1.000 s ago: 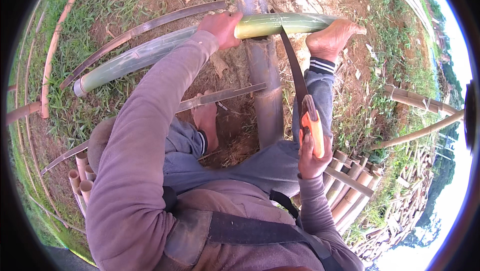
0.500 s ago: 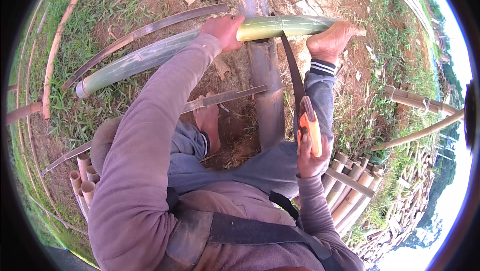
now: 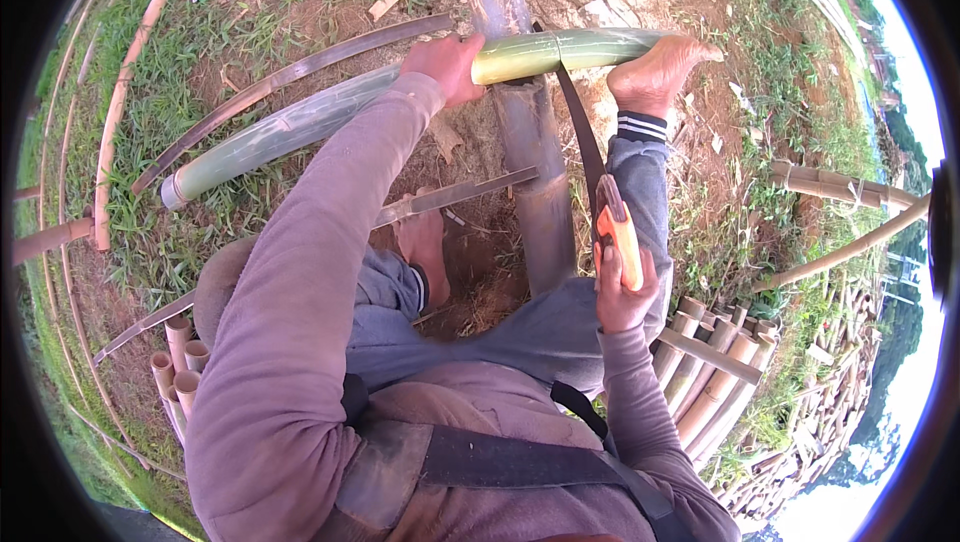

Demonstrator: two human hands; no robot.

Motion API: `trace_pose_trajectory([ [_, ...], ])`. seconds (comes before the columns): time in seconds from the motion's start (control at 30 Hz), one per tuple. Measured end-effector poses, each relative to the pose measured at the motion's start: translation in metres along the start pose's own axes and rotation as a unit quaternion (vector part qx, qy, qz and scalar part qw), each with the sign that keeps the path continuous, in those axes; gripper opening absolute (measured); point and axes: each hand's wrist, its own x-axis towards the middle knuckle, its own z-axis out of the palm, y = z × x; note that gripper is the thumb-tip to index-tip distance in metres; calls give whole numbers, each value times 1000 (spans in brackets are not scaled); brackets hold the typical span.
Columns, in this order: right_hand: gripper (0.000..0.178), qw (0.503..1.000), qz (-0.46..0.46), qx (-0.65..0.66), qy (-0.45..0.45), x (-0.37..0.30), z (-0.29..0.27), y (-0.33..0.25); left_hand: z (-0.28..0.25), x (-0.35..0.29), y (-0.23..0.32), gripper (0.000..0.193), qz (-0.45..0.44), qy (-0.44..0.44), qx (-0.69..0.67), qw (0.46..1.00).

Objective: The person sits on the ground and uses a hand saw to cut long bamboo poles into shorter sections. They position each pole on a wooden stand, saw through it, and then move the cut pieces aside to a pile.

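Observation:
A thick green bamboo pole (image 3: pixel 290 124) lies across a darker bamboo log (image 3: pixel 535 157) that runs away from me. My left hand (image 3: pixel 447 67) grips the pole just left of where the two cross. In my right hand (image 3: pixel 625 287) is the orange handle of a hand saw (image 3: pixel 582 122). Its dark blade reaches forward to the pole and sits at a thin cut line to the right of the log. My bare right foot (image 3: pixel 655 72) presses on the pole's right end. The fingers of my left hand are partly hidden behind the pole.
A split bamboo strip (image 3: pixel 290 77) lies beyond the pole, and another strip (image 3: pixel 460 195) passes by my left foot (image 3: pixel 422 242). Bundled bamboo pieces (image 3: pixel 715 362) stand at my right, with more bamboo tubes (image 3: pixel 180 367) at my left. A bamboo rail (image 3: pixel 130 92) borders the left side.
My right hand has pushed slightly forward with the saw, and more of the blade's tip shows beyond the pole. My left hand and foot keep their hold. The view has shifted a little.

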Motion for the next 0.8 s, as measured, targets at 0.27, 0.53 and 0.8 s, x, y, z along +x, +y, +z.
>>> trace_pose_trajectory([
  [0.27, 25, 991, -38, -124, -26, 87, 55, -17, 13, -4, -3, 77, -8, 20, -5, 1000],
  [0.53, 19, 994, -67, -86, -18, 48, 16, -5, -2, -1, 6, 83, -29, 3, 18, 999],
  [0.8, 27, 993, -40, -101, -45, 80, 41, -12, -2, -1, 1, 85, -26, 19, 7, 999],
])
